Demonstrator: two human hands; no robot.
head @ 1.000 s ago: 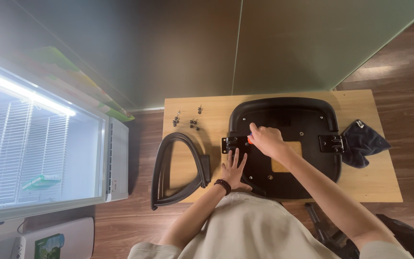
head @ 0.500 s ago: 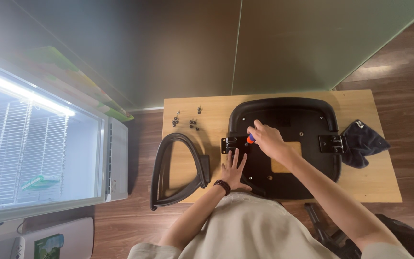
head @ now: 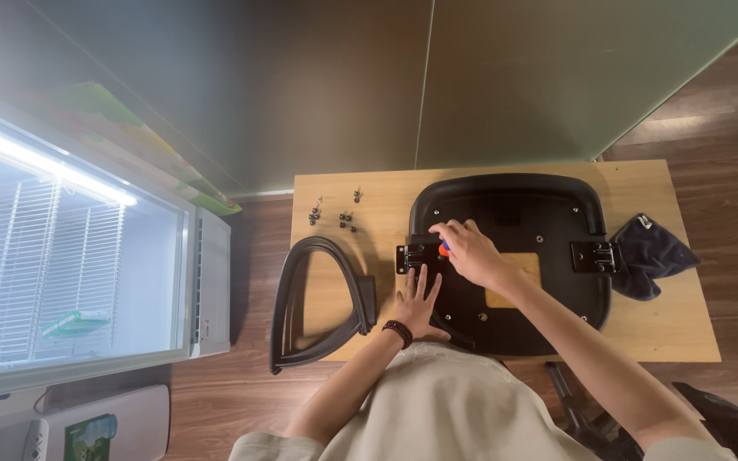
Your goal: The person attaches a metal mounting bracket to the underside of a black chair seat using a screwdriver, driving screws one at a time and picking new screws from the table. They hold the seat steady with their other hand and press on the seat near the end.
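While left hand (head: 418, 300) lies flat, right hand (head: 469, 249) grips tool (head: 444, 248).

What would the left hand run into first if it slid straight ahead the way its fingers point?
The left hand lies flat on the black seat pan, fingers pointing away from the person. Straight ahead, it would likely meet the black metal bracket first.

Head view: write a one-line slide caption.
Left hand flat on black seat pan on wooden table; right hand holds orange-tipped tool at bracket; armrest and screws alongside.
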